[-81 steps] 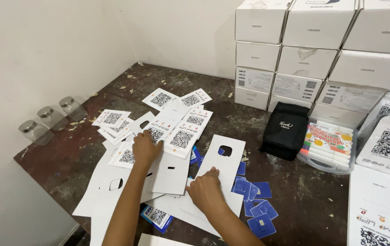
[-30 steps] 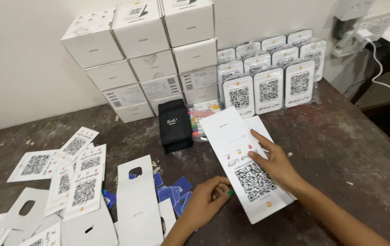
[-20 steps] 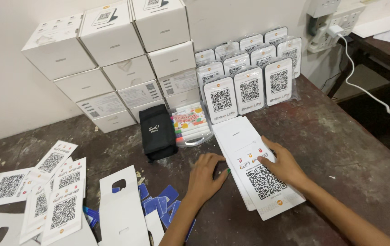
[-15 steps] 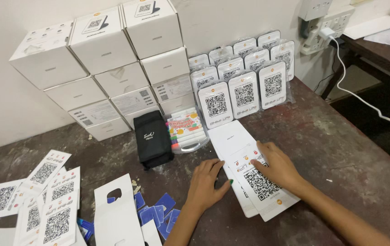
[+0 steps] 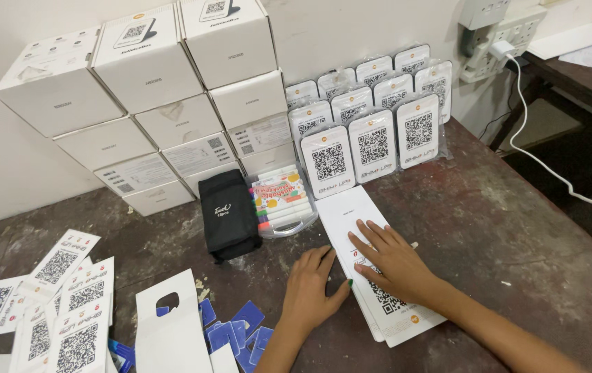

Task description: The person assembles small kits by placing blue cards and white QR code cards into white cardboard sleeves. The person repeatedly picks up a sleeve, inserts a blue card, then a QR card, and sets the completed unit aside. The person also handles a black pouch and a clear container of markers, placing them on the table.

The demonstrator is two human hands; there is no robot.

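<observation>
- right hand point(image 5: 394, 261) is lying flat, fingers spread, palm down on top of a stack of long white printed sheets point(image 5: 379, 276). Not gripping anything, just pressing on the top sheet
- left hand point(image 5: 312, 290) is flat too, fingers loose and pointing up toward the wall, resting on the bench point(image 5: 503, 228) right at the left edge of that stack, thumb side touching the sheets' edge. Nothing held in it either
- the sheet stack sits on the bench a bit right of centre, tilted slightly, its far end nearly reaching the row of standing cards
- those standing code cards in clear sleeves point(image 5: 372, 124) lean against the wall in a few rows, just behind the stack
- clear case of coloured markers point(image 5: 279, 200) sits left of the stack, beside a black zip pouch point(image 5: 228, 215)
- white cartons point(image 5: 164, 103) are piled up against the wall behind the pouch, several layers high
- lower left: a bunch of loose white code cards point(image 5: 61, 304) fanned out on the bench, plus a white card hanger with a cut-out hole point(image 5: 170, 324)
- little blue tags point(image 5: 237, 330) scattered between the hanger and the left wrist
- a white cable point(image 5: 544, 166) runs from the wall socket down off the right side of the bench
</observation>
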